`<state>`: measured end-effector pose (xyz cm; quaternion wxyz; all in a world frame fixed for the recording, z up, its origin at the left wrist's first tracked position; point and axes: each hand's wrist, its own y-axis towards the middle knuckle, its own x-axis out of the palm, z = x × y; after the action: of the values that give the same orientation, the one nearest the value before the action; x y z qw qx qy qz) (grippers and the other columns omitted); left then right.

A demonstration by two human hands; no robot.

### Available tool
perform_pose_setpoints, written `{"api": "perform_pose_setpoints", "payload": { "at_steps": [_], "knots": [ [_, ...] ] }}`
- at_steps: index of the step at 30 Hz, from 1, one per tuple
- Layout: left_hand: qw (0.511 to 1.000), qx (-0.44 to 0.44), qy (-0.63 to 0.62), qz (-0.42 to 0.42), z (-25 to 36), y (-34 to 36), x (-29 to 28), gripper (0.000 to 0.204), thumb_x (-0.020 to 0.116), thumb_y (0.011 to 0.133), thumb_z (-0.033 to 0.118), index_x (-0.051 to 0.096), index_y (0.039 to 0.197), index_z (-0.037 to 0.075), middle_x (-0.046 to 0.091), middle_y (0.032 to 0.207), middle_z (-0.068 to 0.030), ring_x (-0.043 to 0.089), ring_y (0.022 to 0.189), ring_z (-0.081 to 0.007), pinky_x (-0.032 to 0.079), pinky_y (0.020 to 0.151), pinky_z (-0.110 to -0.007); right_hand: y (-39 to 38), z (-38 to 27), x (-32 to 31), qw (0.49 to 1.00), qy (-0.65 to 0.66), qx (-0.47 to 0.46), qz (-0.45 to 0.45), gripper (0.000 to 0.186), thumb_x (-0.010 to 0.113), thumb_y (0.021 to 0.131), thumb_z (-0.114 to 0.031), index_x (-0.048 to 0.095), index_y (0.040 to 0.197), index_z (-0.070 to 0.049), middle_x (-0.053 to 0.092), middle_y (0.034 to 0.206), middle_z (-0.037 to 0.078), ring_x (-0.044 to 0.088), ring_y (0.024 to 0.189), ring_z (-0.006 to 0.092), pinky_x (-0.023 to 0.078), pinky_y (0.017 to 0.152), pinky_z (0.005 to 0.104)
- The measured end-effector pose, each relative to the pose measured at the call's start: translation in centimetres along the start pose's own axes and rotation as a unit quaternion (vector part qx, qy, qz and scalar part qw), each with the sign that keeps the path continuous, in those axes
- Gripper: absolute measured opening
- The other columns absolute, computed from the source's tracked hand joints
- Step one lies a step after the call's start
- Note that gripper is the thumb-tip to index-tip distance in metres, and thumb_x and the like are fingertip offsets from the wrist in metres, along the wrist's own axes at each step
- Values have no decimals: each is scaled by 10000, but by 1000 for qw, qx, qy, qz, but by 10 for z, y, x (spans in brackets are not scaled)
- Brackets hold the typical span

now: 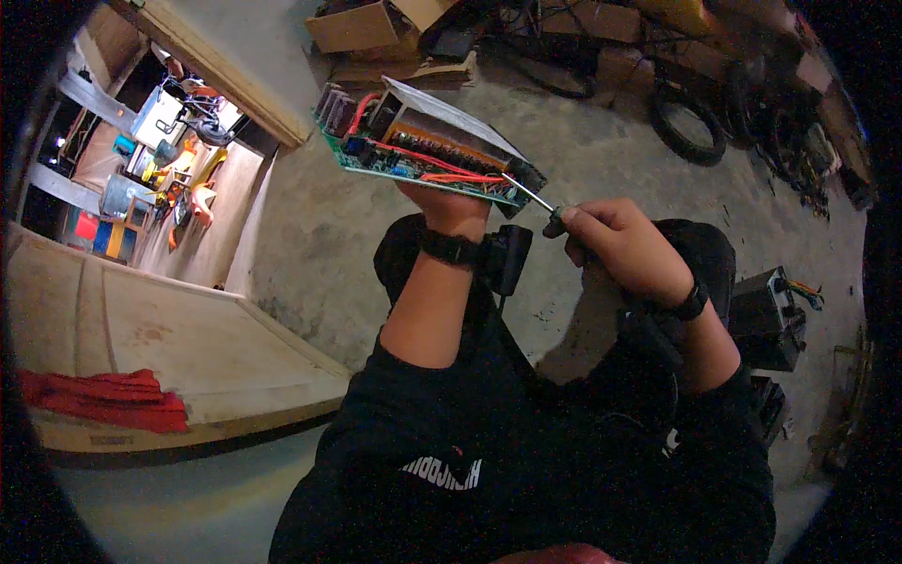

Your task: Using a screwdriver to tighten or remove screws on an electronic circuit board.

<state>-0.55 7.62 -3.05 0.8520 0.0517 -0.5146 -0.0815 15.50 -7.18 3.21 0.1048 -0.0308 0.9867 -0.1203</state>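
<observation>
My left hand (451,209) holds up a green circuit board (404,177) from below, its fingers mostly hidden under it. On the board stand a long silver metal plate (460,115), small parts and several red and orange wires (451,167). To the right, my right hand (625,246) is closed around the dark handle of a screwdriver (532,194). The metal shaft slants up and left, with its tip at the right end of the board near the orange wires. Whether the tip touches a part is too small to tell.
A dark metal box (766,315) with coloured wires stands on the concrete floor at the right. Tyres (689,132), cables and cardboard boxes (357,28) lie along the far side. At the left, a red cloth (103,399) rests on a pale panel below a brightly lit opening.
</observation>
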Motion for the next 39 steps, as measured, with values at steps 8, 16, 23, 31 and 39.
{"api": "perform_pose_setpoints", "payload": {
  "at_steps": [8,16,23,31,39],
  "knots": [
    [995,-15,-70,-65,-9,5,-27,606,336,905,619,433,1265,141,492,1252,-90,522,1111,-270,465,936,-457,-2,-15,-11,961,206,142,-115,353,438,973,-306,596,999,9,498,663,-5,370,400,35,258,343,174],
    [999,20,17,-46,3,-4,-3,630,331,893,643,442,1268,149,500,1246,-80,514,1117,-268,444,954,-450,1,-7,-9,952,237,153,-122,340,436,974,-312,569,970,1,504,650,2,376,385,43,263,329,173],
    [1000,23,-8,2,6,-8,7,599,329,910,613,451,1261,143,509,1228,-78,521,1103,-256,451,944,-431,1,-4,-8,950,239,156,-129,323,464,965,-361,592,950,-65,514,634,-29,421,400,56,295,343,194],
    [998,6,-68,-15,-2,6,-16,589,326,918,596,459,1254,131,511,1226,-75,518,1100,-253,442,956,-434,-1,-11,-3,954,230,161,-103,318,432,971,-330,552,949,-36,498,637,-15,388,389,46,263,336,180],
    [998,38,3,-56,-12,1,-24,599,348,915,592,425,1283,126,500,1248,-85,507,1133,-256,437,974,-439,-4,-9,-7,960,215,152,-92,335,455,963,-334,561,923,-18,484,622,-14,376,388,48,254,349,187]
  ]
}}
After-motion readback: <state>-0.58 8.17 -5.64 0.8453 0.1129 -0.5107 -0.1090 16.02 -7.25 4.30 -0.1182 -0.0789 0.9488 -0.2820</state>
